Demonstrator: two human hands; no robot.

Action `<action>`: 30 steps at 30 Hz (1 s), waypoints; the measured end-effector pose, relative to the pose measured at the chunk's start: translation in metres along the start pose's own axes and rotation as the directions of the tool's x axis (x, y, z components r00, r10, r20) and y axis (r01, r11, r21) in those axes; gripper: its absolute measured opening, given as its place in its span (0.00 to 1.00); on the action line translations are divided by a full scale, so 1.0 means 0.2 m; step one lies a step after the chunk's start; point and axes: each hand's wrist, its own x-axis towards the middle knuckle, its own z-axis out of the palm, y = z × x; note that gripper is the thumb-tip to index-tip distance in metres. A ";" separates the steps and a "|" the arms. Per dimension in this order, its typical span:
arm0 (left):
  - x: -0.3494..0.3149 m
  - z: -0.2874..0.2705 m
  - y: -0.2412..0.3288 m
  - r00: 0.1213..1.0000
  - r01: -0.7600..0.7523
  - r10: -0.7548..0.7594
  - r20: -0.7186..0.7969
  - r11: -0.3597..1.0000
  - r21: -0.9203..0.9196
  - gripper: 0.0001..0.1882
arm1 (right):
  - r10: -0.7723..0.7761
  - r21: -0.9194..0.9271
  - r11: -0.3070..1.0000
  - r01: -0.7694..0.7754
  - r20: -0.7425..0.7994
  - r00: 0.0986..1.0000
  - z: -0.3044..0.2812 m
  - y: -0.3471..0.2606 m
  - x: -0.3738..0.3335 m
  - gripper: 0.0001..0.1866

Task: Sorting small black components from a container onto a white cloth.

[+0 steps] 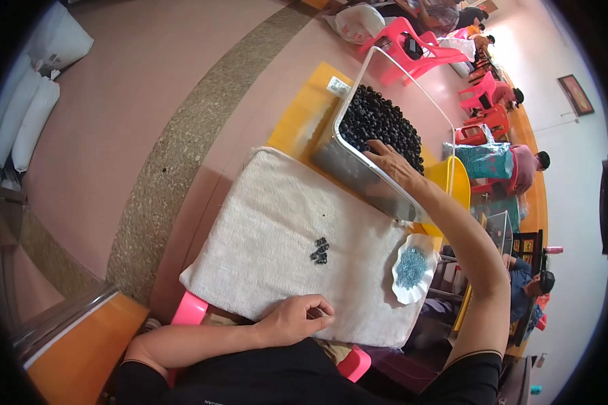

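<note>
My right hand point(392, 164) reaches over the near wall of a clear plastic box point(361, 165), its fingers apart at the surface of a heap of small black bead-like pieces point(385, 118). Some fingertips are hard to see against the dark heap. Low over the near edge of a white towel point(263, 209), my left hand point(296, 320) is closed, thumb and forefinger curled together. Whatever it may hold is too small to make out. A small cluster of the black pieces point(320, 251) lies mid-towel. To the right, a scalloped white dish point(400, 287) holds tiny blue-clear bits point(412, 267).
A yellow container point(461, 185) stands beside the box, right of my forearm. The box rests on an orange-yellow surface point(297, 111). Pink chairs point(412, 50) and several people at work are beyond on the right. White sacks point(37, 121) lie on the floor at far left.
</note>
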 end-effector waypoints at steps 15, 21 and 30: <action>0.00 0.00 0.01 1.000 0.017 -0.017 0.004 0.999 0.037 0.11 | 0.030 0.163 0.987 0.002 -0.195 0.980 -0.03 -0.03 0.01 0.11; 0.00 0.00 -0.01 1.000 -0.011 0.011 -0.007 1.000 0.028 0.10 | 0.063 0.185 0.983 -0.009 -0.288 0.955 -0.11 -0.09 -0.04 0.09; 0.01 -0.01 0.00 0.999 0.017 -0.015 0.039 0.999 -0.048 0.09 | 0.112 0.243 0.970 0.026 -0.538 0.836 -0.40 -0.22 -0.23 0.09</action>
